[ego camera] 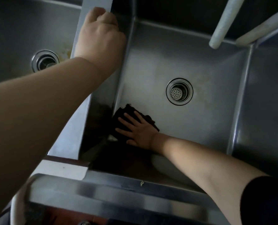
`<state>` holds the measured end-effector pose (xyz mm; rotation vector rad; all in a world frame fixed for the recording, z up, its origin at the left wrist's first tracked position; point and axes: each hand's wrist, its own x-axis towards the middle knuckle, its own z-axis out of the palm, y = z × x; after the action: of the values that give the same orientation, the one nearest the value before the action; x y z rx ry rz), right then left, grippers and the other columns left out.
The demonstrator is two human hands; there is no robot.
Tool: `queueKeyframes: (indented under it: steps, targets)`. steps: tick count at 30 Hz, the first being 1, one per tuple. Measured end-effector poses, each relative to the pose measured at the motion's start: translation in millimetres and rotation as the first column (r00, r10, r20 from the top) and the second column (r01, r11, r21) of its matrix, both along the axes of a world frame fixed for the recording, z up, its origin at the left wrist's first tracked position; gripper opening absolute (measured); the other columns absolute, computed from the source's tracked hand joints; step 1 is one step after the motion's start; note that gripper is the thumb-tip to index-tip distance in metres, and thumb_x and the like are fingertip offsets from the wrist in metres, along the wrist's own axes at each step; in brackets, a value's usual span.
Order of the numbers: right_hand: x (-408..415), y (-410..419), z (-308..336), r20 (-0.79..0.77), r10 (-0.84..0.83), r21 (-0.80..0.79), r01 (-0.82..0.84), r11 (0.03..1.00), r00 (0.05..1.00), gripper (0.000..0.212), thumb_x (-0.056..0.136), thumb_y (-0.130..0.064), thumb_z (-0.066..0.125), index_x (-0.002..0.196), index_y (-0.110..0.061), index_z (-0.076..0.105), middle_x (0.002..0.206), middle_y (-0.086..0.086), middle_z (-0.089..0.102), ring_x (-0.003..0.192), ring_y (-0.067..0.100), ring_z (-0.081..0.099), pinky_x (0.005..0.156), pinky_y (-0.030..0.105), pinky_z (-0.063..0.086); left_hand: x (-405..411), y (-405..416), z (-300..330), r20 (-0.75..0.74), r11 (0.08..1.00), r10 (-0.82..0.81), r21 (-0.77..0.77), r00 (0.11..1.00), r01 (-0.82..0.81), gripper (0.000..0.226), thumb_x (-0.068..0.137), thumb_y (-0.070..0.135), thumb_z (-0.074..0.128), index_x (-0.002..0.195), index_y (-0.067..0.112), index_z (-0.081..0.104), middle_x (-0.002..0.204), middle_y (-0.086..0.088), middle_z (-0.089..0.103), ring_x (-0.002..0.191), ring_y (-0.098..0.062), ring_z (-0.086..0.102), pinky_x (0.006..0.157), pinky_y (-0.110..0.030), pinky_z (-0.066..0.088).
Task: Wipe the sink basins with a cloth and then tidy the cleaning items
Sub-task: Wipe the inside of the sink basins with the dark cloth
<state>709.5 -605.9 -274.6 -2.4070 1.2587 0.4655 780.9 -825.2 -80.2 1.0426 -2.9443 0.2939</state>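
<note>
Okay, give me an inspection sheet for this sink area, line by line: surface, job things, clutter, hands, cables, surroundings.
Surface: stainless right basin, faint yellowish marks near its drain.
Job's things: dark cloth flat on the basin floor, in the near left corner.
Clutter: two pale tubes hang over the basin's far right corner.
Hands: right hand presses the cloth with spread, straight fingers; left hand rests on the divider between basins, fingers curled over its edge.
Cables: nothing seen.
Surroundings: left basin with brownish stain beside its drain; steel front rim nearest the camera; a third basin's wall at right.
</note>
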Motion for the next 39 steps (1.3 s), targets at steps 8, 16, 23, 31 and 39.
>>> queueKeyframes:
  steps: [8,16,23,31,39]
  targets:
    - [-104.0,68.2,17.5,-0.041,-0.061,0.053,0.063,0.997,0.997,0.068,0.089,-0.057,0.046,0.147,-0.029,0.027,0.156,0.007,0.018,0.142,0.034,0.005,0.11,0.059,0.002,-18.5,27.1,2.2,0.146,0.966,-0.227,-0.093,0.963,0.242,0.022,0.078,0.0,0.046,0.079,-0.005,0.067,0.075,-0.023,0.065,0.094,-0.038,0.059,0.092,-0.045,0.042]
    - [-220.8,155.7,18.6,-0.399,-0.485,0.142,0.575,0.806,0.778,0.078,0.091,-0.065,0.022,0.132,-0.031,-0.036,0.142,0.004,-0.044,0.119,0.029,-0.054,0.095,0.048,-0.039,-82.6,101.5,-71.2,0.418,0.914,-0.029,0.378,0.908,-0.145,0.026,0.087,0.016,0.049,0.111,0.013,0.057,0.117,-0.008,0.057,0.113,-0.028,0.047,0.084,-0.032,0.037]
    - [-182.7,128.2,1.7,-0.366,-0.821,0.032,0.888,0.459,0.438,0.085,0.09,-0.065,0.026,0.132,-0.023,-0.034,0.132,0.012,-0.051,0.118,0.035,-0.052,0.094,0.054,-0.036,-67.1,129.2,-125.3,0.503,0.847,0.004,0.458,0.864,-0.27,0.068,0.084,0.03,0.061,0.14,0.009,0.028,0.147,-0.012,0.03,0.13,-0.028,0.036,0.1,-0.038,0.034]
    - [-146.8,62.1,-5.2,-0.098,-0.717,-0.1,0.71,0.697,0.69,0.082,0.084,-0.061,0.039,0.15,-0.02,0.013,0.156,0.019,0.015,0.142,0.044,0.008,0.109,0.066,0.003,-76.1,129.3,-152.6,0.604,0.829,0.031,0.43,0.796,-0.359,0.115,0.076,0.05,0.068,0.147,0.003,-0.009,0.156,-0.021,-0.007,0.144,-0.039,0.005,0.115,-0.05,0.011]
    - [-184.3,20.6,-16.2,-0.1,-0.894,-0.202,0.871,0.448,0.436,0.078,0.085,-0.059,0.028,0.15,-0.018,0.019,0.156,0.018,0.015,0.143,0.04,0.006,0.111,0.062,0.001,-82.2,128.5,-159.1,0.613,0.821,0.022,0.439,0.79,-0.364,0.115,0.077,0.047,0.07,0.146,-0.003,-0.006,0.154,-0.028,-0.005,0.142,-0.044,0.009,0.113,-0.047,0.021]
